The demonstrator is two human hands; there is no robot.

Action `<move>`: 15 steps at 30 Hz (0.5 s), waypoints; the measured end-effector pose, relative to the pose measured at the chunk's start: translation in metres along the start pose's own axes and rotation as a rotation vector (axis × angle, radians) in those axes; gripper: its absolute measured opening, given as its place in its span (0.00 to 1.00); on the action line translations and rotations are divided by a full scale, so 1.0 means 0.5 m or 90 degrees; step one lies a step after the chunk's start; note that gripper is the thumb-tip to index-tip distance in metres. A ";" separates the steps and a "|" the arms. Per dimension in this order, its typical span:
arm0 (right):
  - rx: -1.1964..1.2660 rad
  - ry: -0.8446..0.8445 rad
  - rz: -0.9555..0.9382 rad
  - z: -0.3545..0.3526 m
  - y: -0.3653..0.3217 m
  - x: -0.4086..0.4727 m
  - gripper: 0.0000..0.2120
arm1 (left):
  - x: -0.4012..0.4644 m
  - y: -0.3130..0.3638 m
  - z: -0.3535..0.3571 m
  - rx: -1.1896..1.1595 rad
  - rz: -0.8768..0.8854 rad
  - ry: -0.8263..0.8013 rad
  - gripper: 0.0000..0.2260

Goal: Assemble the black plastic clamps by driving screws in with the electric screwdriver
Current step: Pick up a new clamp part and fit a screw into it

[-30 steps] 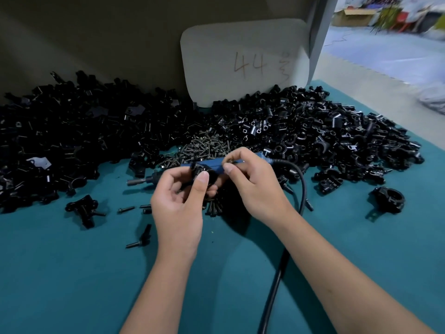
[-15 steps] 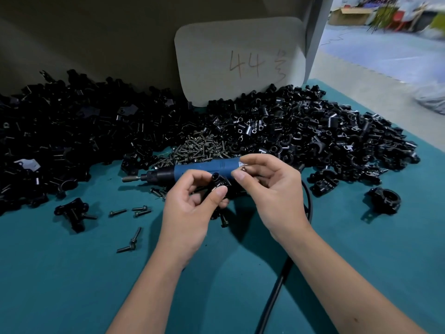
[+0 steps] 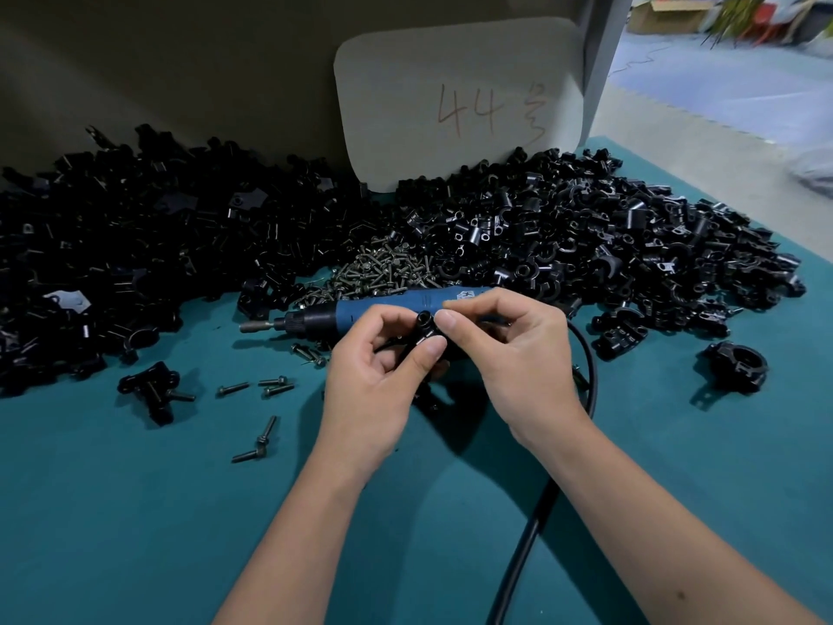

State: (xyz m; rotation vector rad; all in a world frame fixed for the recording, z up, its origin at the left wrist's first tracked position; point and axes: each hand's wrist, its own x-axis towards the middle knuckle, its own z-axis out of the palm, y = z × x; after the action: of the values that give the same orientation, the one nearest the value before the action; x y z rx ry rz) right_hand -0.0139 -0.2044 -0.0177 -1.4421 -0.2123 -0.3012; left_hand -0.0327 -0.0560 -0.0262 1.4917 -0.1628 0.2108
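Clamp pinched btwn both hands: left hand fingers grip it, right hand fingers pinch its top; screwdriver lies just behind on counter.

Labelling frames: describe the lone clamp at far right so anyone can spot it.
Start at the big pile of black parts on the teal table. Just off its right end, nearer the person, sits one ring-shaped clamp, alone on bare cloth, apart from the pile.
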 end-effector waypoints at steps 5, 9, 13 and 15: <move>0.005 -0.041 -0.004 -0.001 -0.003 -0.001 0.04 | 0.001 -0.002 -0.007 -0.048 -0.017 0.013 0.08; 0.110 -0.104 0.069 -0.009 -0.007 -0.001 0.04 | 0.001 0.004 -0.006 -0.082 -0.029 0.021 0.07; 0.129 -0.135 0.143 -0.012 -0.005 0.005 0.03 | 0.003 0.009 -0.007 -0.110 -0.049 0.012 0.11; 0.130 -0.145 0.150 -0.015 -0.004 0.006 0.03 | 0.002 0.011 -0.009 -0.120 -0.059 0.004 0.12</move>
State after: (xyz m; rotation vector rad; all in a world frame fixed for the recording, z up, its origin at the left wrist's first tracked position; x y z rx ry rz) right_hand -0.0120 -0.2121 -0.0157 -1.2824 -0.2476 0.0776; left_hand -0.0331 -0.0513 -0.0212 1.3081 -0.1042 0.1221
